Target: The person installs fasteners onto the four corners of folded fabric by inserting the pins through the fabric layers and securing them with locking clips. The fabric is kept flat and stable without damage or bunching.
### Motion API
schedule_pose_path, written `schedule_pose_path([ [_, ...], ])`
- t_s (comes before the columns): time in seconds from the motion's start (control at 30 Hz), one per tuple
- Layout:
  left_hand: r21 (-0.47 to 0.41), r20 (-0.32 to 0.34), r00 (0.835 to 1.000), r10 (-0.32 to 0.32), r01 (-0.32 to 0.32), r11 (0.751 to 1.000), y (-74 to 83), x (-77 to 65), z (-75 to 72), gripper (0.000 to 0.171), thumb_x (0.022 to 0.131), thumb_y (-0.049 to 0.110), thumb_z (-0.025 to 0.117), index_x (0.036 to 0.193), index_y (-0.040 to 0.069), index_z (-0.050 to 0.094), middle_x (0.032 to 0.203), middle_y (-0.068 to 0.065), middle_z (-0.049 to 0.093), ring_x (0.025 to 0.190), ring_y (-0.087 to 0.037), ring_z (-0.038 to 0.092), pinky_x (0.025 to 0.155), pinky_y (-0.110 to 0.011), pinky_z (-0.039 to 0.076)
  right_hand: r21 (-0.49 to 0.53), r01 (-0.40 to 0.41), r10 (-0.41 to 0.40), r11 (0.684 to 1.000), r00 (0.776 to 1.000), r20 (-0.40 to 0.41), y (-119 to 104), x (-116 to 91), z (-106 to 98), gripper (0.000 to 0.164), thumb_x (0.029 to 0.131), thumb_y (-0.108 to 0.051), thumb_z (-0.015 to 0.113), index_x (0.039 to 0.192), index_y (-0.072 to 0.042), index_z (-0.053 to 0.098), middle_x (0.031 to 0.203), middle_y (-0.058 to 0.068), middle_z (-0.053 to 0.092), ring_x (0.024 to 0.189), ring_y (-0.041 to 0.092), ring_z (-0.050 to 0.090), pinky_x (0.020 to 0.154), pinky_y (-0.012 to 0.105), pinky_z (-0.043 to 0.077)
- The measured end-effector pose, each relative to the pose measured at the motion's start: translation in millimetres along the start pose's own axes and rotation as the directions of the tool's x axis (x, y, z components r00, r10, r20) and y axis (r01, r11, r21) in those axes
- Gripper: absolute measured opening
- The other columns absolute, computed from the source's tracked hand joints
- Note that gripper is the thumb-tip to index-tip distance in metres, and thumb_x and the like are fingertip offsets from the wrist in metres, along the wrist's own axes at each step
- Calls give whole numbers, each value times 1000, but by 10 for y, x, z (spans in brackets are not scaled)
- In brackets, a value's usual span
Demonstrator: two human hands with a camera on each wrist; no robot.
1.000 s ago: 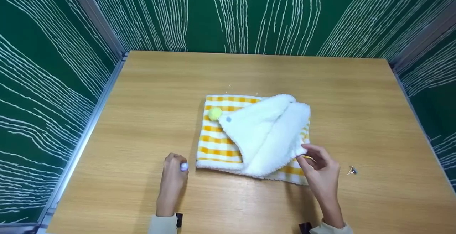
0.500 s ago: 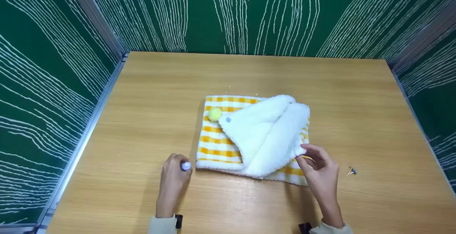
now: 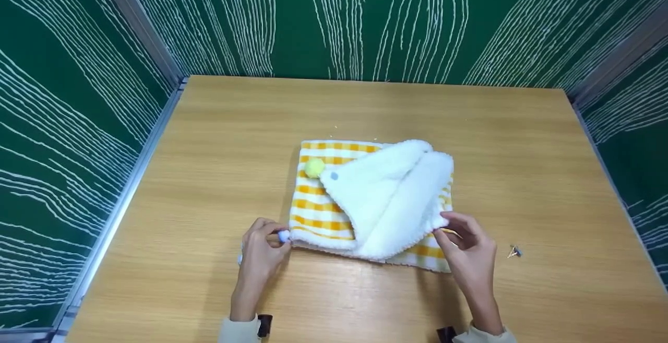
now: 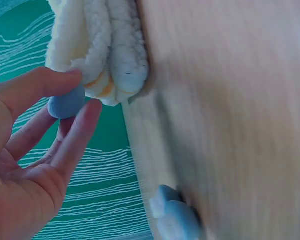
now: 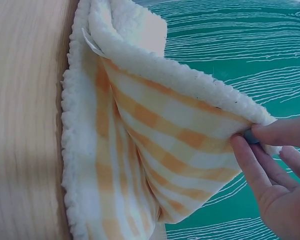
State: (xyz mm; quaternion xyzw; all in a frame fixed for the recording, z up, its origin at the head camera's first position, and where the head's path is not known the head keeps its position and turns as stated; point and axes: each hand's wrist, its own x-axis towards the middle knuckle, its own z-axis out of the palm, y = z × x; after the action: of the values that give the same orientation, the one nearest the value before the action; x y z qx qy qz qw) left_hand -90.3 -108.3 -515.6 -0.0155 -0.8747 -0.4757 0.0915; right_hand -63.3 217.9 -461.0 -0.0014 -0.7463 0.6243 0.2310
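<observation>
A folded blanket (image 3: pixel 386 207), fleecy white on one side and yellow-and-white check on the other, lies mid-table with one flap turned over. My left hand (image 3: pixel 262 249) pinches a small rounded blue piece (image 4: pixel 67 103) right at the blanket's near left corner. In the left wrist view, thumb and fingertips meet around this piece beside the fleece edge. My right hand (image 3: pixel 472 249) pinches the flap's lifted right corner, where a small blue-grey piece (image 5: pixel 250 136) shows between thumb and finger. A blue dot (image 3: pixel 334 176) and a yellow pompom (image 3: pixel 314 168) mark the flap's left tip.
Rounded blue pieces (image 4: pixel 179 220) rest on the table just beyond my left hand. A small blue thing with thin metal prongs (image 3: pixel 515 251) lies right of my right hand. Green walls (image 3: pixel 292 24) with white lines enclose the wooden table (image 3: pixel 219 165) at the back and sides.
My left hand has moved right to the blanket's near left corner, its curled fingers now extended around the blue piece. The right hand and flap have stayed in place.
</observation>
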Motion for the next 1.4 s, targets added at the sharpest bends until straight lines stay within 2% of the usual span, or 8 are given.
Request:
schedule_pose_path([
  [0.2, -70, -40, 994, 100, -103, 992, 127, 21, -17, 23, 67, -1, 71, 90, -2, 67, 91, -4, 50, 84, -18, 58, 58, -20, 51, -21, -5, 5, 1000, 1000, -11, -20, -2, -4, 29, 67, 19, 62, 95, 13, 58, 87, 25, 58, 77, 20, 61, 66, 22, 51],
  [0.47, -137, -11, 973, 228, -228, 964, 253, 44, 46, 27, 69, 6, 73, 95, 8, 67, 92, 0, 52, 82, -11, 57, 55, -19, 50, 33, 21, -21, 999, 1000, 0, -7, -16, -26, 29, 66, 21, 61, 94, 16, 56, 87, 26, 58, 77, 19, 61, 66, 23, 51],
  [0.63, -149, -8, 965, 261, -259, 954, 305, 39, 109, 29, 68, 7, 74, 95, 12, 66, 92, 3, 55, 81, -10, 58, 55, -20, 50, 21, 28, -28, 999, 1000, -3, 0, -23, -41, 29, 65, 22, 61, 93, 17, 56, 87, 25, 59, 78, 18, 60, 66, 23, 51],
  [0.93, -240, 42, 940, 338, -318, 917, 486, 93, 260, 25, 71, 11, 71, 95, 8, 65, 95, -3, 58, 82, -14, 59, 56, -20, 51, -48, 46, -45, 998, 999, 19, -64, -6, -19, 28, 66, 19, 62, 93, 13, 58, 88, 27, 58, 77, 20, 60, 66, 23, 51],
  [1.03, -265, 51, 929, 366, -341, 902, 586, 102, 282, 25, 71, 9, 71, 94, 7, 64, 94, -6, 59, 81, -16, 59, 56, -22, 51, -47, 54, -53, 997, 998, 23, -78, 1, -11, 27, 66, 19, 62, 93, 13, 58, 88, 27, 58, 77, 21, 60, 67, 24, 51],
  [1.17, -291, 59, 914, 401, -368, 883, 805, 79, 242, 24, 71, 7, 70, 94, 5, 64, 92, -10, 60, 80, -21, 60, 57, -26, 52, -50, 60, -59, 997, 998, 21, -88, 10, -13, 27, 66, 19, 62, 93, 13, 59, 88, 27, 59, 77, 21, 61, 67, 24, 51],
  [1.27, -312, 69, 909, 410, -371, 875, 951, 68, 214, 23, 71, 7, 70, 94, 4, 64, 92, -12, 60, 81, -23, 60, 57, -27, 52, -50, 65, -64, 997, 998, 18, -91, 17, -18, 28, 66, 20, 62, 92, 13, 59, 87, 27, 59, 77, 20, 61, 66, 24, 51],
  [1.4, -322, 73, 906, 416, -373, 870, 1036, 77, 237, 24, 71, 7, 70, 93, 1, 64, 92, -12, 59, 82, -23, 60, 57, -26, 52, -22, 64, -64, 998, 998, 19, -84, 22, -16, 28, 65, 21, 61, 92, 14, 58, 87, 28, 58, 76, 20, 61, 66, 24, 51],
])
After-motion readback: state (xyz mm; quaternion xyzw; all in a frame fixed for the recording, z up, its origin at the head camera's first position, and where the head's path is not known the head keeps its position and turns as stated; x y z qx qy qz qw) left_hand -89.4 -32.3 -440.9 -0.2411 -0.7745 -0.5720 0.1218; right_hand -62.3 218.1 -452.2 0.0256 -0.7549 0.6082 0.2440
